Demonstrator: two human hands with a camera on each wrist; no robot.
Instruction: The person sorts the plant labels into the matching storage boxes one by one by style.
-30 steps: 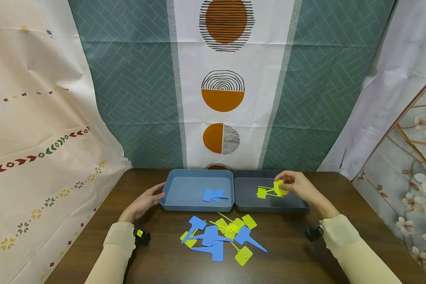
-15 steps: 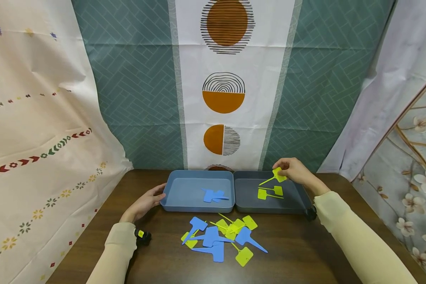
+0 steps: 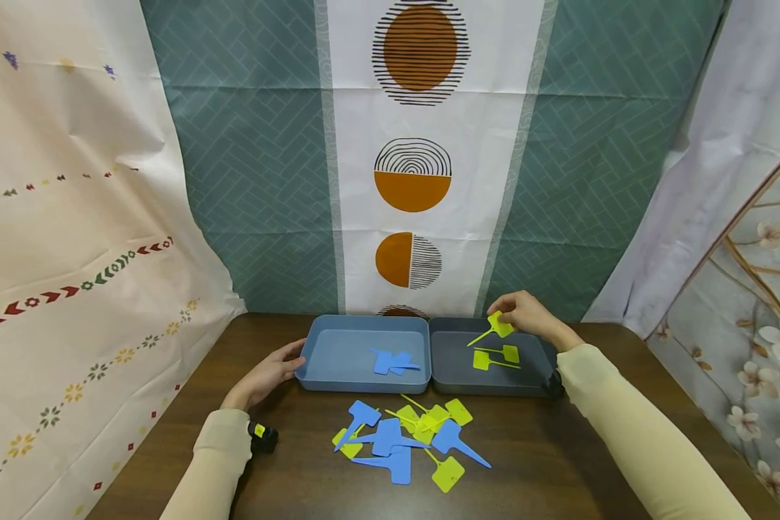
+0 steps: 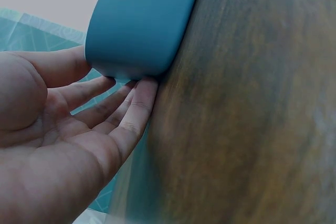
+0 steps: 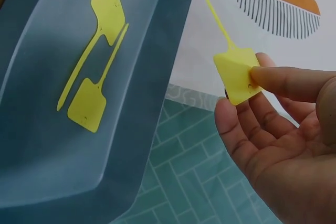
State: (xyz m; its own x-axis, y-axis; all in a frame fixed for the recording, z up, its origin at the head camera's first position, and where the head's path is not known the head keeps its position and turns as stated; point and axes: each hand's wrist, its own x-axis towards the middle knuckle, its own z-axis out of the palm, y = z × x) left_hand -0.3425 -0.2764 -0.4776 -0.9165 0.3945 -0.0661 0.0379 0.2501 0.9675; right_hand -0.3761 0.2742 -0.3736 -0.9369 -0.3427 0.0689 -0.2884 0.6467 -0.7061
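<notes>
My right hand pinches a yellow plant label by its square head, over the back part of the dark grey tray. Its thumb lies across the label in the right wrist view, and the thin stem points away from the hand. Below, two yellow labels lie side by side on the tray floor. My left hand touches the left end of the blue-grey tray, thumb and fingertips against the end wall. Several light blue labels rest in that tray.
On the brown table in front of the trays lies a mixed pile of blue labels and yellow labels, some overlapping. The trays stand side by side. A patterned cloth hangs behind them.
My right hand rose and moved back from the two yellow labels, still pinching one, then shifted left. The left hand stays at the blue-grey tray's end.
</notes>
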